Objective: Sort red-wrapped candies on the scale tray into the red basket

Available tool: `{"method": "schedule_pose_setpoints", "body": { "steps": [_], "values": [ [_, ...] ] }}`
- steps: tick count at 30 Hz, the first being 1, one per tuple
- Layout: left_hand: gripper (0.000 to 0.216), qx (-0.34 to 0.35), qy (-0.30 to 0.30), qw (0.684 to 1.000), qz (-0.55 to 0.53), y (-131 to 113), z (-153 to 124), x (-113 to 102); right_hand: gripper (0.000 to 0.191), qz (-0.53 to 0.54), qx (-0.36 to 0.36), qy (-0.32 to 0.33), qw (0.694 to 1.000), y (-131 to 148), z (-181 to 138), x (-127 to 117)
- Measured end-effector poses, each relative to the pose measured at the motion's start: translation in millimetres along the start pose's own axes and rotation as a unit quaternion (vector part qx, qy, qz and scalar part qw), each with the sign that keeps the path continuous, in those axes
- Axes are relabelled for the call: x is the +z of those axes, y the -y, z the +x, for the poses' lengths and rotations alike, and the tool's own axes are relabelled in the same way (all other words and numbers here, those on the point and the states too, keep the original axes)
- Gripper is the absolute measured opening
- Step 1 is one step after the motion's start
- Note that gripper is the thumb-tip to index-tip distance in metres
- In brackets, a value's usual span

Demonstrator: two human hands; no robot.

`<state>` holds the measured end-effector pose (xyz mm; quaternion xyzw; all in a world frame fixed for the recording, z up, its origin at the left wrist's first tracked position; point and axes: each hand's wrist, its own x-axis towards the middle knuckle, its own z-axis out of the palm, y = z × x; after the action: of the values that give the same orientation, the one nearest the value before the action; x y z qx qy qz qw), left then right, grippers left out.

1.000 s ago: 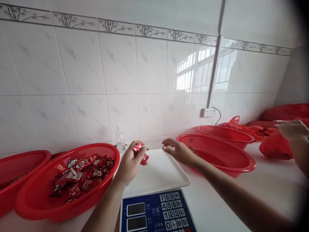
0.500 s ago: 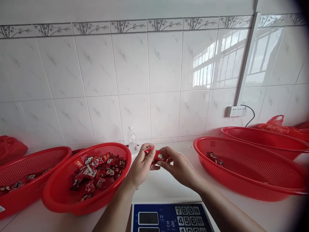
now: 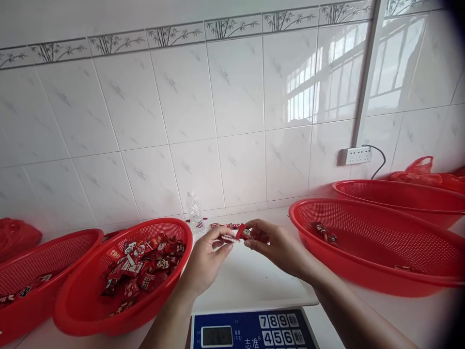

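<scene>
Above the white pan (image 3: 250,286) of a scale, my left hand (image 3: 205,259) pinches a small red-and-white snack packet (image 3: 229,238) between thumb and fingers. Close beside it, my right hand (image 3: 281,245) is closed on red snack packets (image 3: 247,233), partly hidden by its fingers. Behind both hands lie a few more red packets, partly covered. On the left, a red perforated basket (image 3: 69,310) holds many similar packets (image 3: 145,261). Another red basket (image 3: 356,271) stands to the right, with a few packets (image 3: 325,233) inside.
The scale's blue keypad panel (image 3: 250,329) is at the front edge of view. A clear plastic bottle (image 3: 195,213) stands by the tiled wall. Further red baskets sit at far left and back right (image 3: 395,208). A power strip (image 3: 358,156) is mounted on the wall.
My hands have drawn slightly apart, with packets now in each. The view has tilted and shifted, showing more of the scale pan and the packets behind my hands.
</scene>
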<state>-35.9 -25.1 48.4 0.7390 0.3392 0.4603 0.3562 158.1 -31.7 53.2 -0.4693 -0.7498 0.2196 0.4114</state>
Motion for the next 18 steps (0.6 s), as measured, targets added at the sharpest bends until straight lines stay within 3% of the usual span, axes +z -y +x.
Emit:
{"method": "schedule_pose_setpoints", "body": {
  "steps": [4, 7, 11, 18],
  "values": [
    [0.023, 0.015, 0.009, 0.995, 0.102, 4, -1, 2, 0.018, -0.057, -0.005, 0.03, 0.998, 1, 0, -2],
    [0.038, -0.018, 0.069, 0.983, 0.168, 6, -3, 2, 0.02, -0.139, -0.017, 0.06, 0.988, -2, 1, -2],
    [0.053, -0.001, 0.113, 0.968, 0.225, 7, -5, 0, 0.032, -0.207, 0.0, 0.093, 0.974, -8, 0, -4],
    [0.018, -0.063, 0.167, 0.935, 0.307, 5, -7, 0, 0.03, -0.234, -0.017, 0.181, 0.955, -9, -4, 0]
  ]
}}
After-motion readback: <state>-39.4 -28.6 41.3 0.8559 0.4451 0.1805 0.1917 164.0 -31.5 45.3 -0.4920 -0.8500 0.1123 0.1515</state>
